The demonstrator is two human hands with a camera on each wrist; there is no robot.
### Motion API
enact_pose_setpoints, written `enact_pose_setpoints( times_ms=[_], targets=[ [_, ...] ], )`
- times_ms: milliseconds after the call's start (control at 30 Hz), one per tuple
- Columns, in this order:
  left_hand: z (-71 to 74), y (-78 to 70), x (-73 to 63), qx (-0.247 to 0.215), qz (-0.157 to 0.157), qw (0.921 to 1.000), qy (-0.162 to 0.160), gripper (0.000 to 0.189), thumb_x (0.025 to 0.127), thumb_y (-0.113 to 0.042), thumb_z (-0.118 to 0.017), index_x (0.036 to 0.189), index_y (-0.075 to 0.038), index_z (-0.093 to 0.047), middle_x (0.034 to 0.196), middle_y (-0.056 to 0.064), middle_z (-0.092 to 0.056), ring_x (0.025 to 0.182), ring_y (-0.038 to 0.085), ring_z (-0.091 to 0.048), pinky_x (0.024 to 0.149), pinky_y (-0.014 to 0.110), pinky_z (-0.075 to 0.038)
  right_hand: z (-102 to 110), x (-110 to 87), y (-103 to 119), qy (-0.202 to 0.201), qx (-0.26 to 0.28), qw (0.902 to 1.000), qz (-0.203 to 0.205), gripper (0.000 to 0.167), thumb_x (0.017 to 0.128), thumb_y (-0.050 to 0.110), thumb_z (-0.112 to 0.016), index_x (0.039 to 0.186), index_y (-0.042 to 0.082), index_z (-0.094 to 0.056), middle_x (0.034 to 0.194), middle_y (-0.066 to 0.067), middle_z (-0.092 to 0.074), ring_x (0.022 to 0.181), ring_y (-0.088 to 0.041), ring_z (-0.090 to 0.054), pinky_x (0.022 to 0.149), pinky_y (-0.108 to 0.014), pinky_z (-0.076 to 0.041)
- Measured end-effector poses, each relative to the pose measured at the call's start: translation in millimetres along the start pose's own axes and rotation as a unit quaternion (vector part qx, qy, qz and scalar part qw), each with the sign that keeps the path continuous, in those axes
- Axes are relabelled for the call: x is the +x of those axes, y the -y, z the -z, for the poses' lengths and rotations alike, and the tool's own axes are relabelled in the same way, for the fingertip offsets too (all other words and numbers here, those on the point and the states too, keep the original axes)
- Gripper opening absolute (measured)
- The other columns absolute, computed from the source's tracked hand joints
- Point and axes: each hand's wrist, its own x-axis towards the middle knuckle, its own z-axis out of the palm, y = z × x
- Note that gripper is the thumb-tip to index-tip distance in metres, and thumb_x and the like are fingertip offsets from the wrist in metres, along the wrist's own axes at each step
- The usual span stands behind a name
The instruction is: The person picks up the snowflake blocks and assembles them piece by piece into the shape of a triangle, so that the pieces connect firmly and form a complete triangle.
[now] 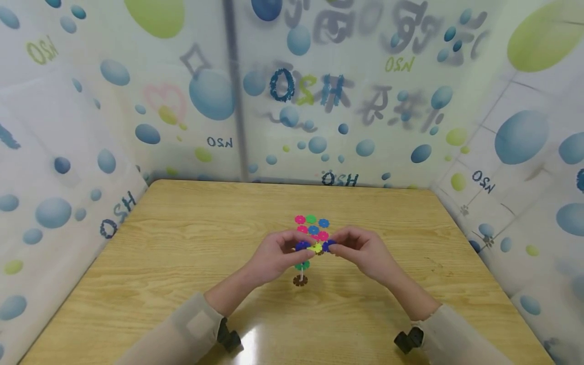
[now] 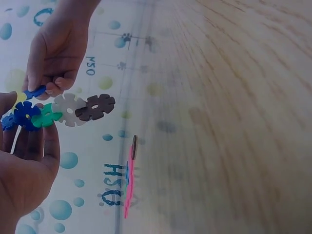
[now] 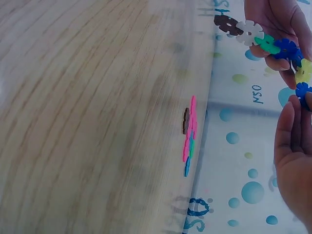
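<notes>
My left hand (image 1: pixel 274 256) pinches a chain of interlocking plastic snowflake discs above the table. From its free end, the chain has a brown disc (image 2: pixel 101 108), a white disc (image 2: pixel 68 103), a green disc (image 3: pixel 266 45) and dark blue discs (image 3: pixel 286 48). A yellow disc (image 3: pixel 303 72) sits between the two hands, partly covered by fingers. With thumb and fingers, my right hand (image 1: pixel 367 253) grips another dark blue disc (image 3: pixel 302 90) at the yellow one's edge. How far their slots are pushed together cannot be made out.
Beyond the hands, several loose discs lie flat on the wooden table (image 1: pixel 191 228): pink discs (image 1: pixel 299 219), a green disc (image 1: pixel 311 219) and blue discs (image 1: pixel 324 223). A brown disc (image 3: pixel 185 121) lies beside them. Printed curtain-like walls (image 1: pixel 182 152) surround the table's back and sides.
</notes>
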Motion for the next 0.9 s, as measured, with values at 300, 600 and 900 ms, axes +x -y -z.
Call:
enact_pose_setpoints(
  times_ms=[300, 600, 900],
  targets=[
    [-0.5, -0.5, -0.3, 0.001, -0.008, 0.9999, 0.007, 0.025, 0.104, -0.025, -0.078, 0.127, -0.014, -0.078, 0.119, 0.01, -0.075, 0.099, 0.018, -0.071, 0.082, 0.027, -0.06, -2.9, -0.5, 5.2, 0.002, -0.002, 0.9999, 0.01, 0.016, 0.105, 0.013, -0.076, 0.119, 0.009, -0.081, 0.112, -0.009, -0.079, 0.093, -0.014, -0.075, 0.082, -0.029, -0.064],
    [0.9, -0.4, 0.4, -0.008, 0.006, 0.9999, -0.01, 0.026, 0.102, -0.024, -0.081, 0.124, -0.012, -0.082, 0.118, 0.016, -0.077, 0.09, 0.016, -0.069, 0.078, 0.026, -0.058, -7.3, -0.4, 7.0, -0.026, -0.012, 0.9993, 0.025, 0.015, 0.103, 0.012, -0.077, 0.117, 0.01, -0.085, 0.108, -0.009, -0.079, 0.086, -0.017, -0.071, 0.073, -0.026, -0.061],
    [2.6, 2.5, 2.3, -0.027, 0.014, 0.9994, -0.016, 0.029, 0.1, -0.025, -0.083, 0.125, -0.01, -0.082, 0.112, 0.004, -0.082, 0.093, 0.016, -0.073, 0.078, 0.024, -0.06, -11.3, 0.7, 10.1, -0.042, -0.012, 0.999, 0.002, 0.015, 0.102, 0.015, -0.079, 0.115, 0.01, -0.086, 0.104, -0.006, -0.079, 0.08, -0.014, -0.069, 0.068, -0.025, -0.057]
  ],
)
